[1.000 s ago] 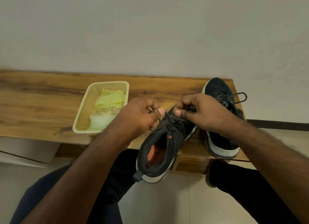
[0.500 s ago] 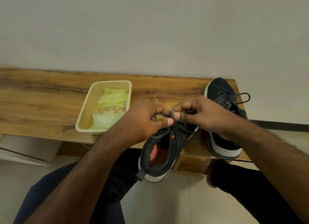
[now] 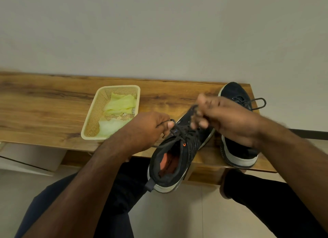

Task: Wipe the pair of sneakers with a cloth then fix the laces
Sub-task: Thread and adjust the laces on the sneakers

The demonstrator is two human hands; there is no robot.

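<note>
Two black sneakers with white soles sit on a wooden bench (image 3: 53, 102). The nearer sneaker (image 3: 174, 158) has an orange insole, and its heel hangs over the bench's front edge. My left hand (image 3: 150, 129) pinches a dark lace end beside that sneaker's tongue. My right hand (image 3: 229, 120) is above the nearer sneaker's toe, blurred by motion; its fingers look curled near the laces (image 3: 181, 131), but a hold cannot be told. The second sneaker (image 3: 237, 149) stands to the right, partly hidden by my right hand, with a lace loop out to its right.
A cream plastic basket (image 3: 94, 120) holding pale green cloths (image 3: 120, 104) stands on the bench left of my hands. A plain wall rises behind the bench. My dark-trousered legs are below, over a tiled floor.
My right hand has lifted up and to the right, away from my left hand, and is now blurred. My left hand keeps its pinch on the lace and has shifted slightly left.
</note>
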